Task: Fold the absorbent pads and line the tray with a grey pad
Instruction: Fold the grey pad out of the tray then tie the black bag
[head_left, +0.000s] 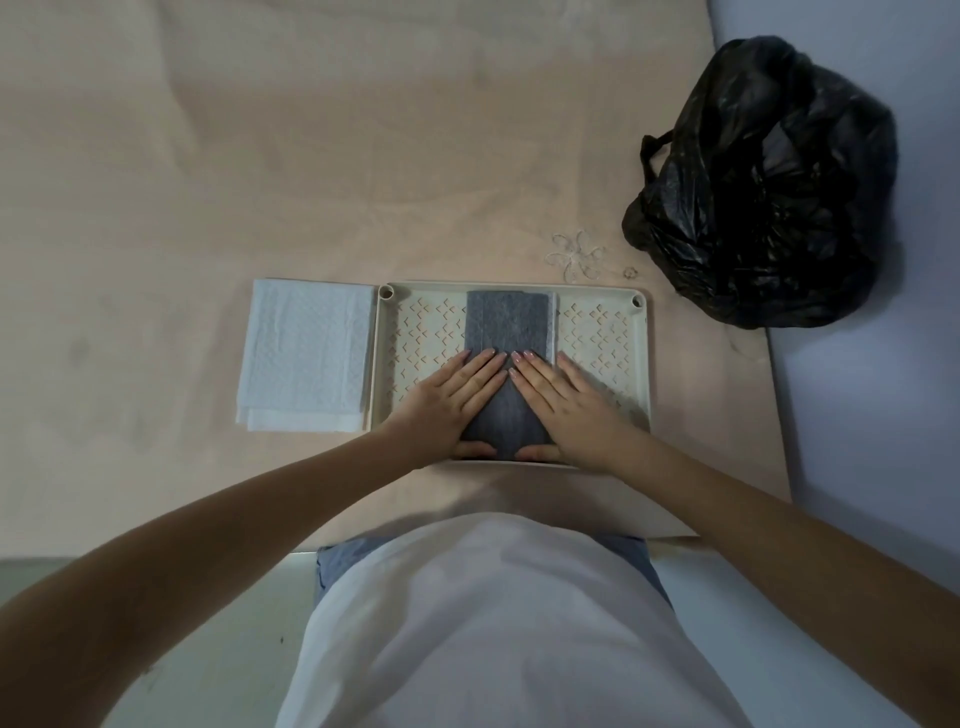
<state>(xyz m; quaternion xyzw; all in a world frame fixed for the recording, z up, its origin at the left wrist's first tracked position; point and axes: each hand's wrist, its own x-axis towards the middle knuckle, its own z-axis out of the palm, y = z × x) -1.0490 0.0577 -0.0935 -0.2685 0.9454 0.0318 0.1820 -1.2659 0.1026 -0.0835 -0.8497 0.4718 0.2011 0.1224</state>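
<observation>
Beige table: left hand (451, 402) and right hand (563, 402) flat, fingers straight, pressing grey pad (506, 325) into tray (642, 364); smooth outward evenly.

One tray (382, 364) sits on one table (208, 156), and one grey pad (506, 322) lies in it. One stack of white pads (304, 353) lies just beside the tray; at least two layers show at its near edge, though the exact number of sheets cannot be told. Two hands are in view, a left hand (452, 400) and a right hand (566, 405), along with one black plastic bag (763, 182) and one embroidered flower (574, 257) on the table's cloth.
</observation>
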